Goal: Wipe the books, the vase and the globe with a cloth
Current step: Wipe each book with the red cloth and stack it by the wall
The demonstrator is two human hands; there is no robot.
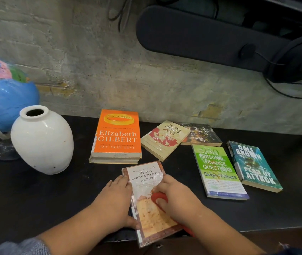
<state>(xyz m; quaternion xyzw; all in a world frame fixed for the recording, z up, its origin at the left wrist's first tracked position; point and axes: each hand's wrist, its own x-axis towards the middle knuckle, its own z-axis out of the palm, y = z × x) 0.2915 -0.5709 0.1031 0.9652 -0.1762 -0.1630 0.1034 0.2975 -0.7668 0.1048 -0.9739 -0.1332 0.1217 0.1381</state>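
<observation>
Books lay spread over the dark table [36,199], and the one being handled, a paperback titled "The No. 1 Ladies' Detective Agency" [146,181], sat nearest the person, its lower end reaching past the table's front edge. The left hand [115,203] lay along the book's left edge, fingers stretched toward the top corner and thumb hooked round the lower edge, bracing it rather than lifting it. The right hand [179,199] pressed down on the cover, its fingers curled over a red cloth [160,198] that was mostly hidden beneath the palm, with a strip of red showing again near the wrist.

Behind that book, an orange Elizabeth Gilbert book [118,133] rested on top of another volume, close to the wall. To its right, a cream "Filipino Peace Women" book [164,139] overlapped the corner of a dark-covered book [203,134]. Nearer the front on the right, a green personal finance book [218,172] and a teal Dale Brown book [253,166] lay side by side, just apart.

At the left stood a white vase [42,142], upright, with a dark open mouth. A blue globe [1,92] stood just behind it, partly cut off by the frame's edge.
</observation>
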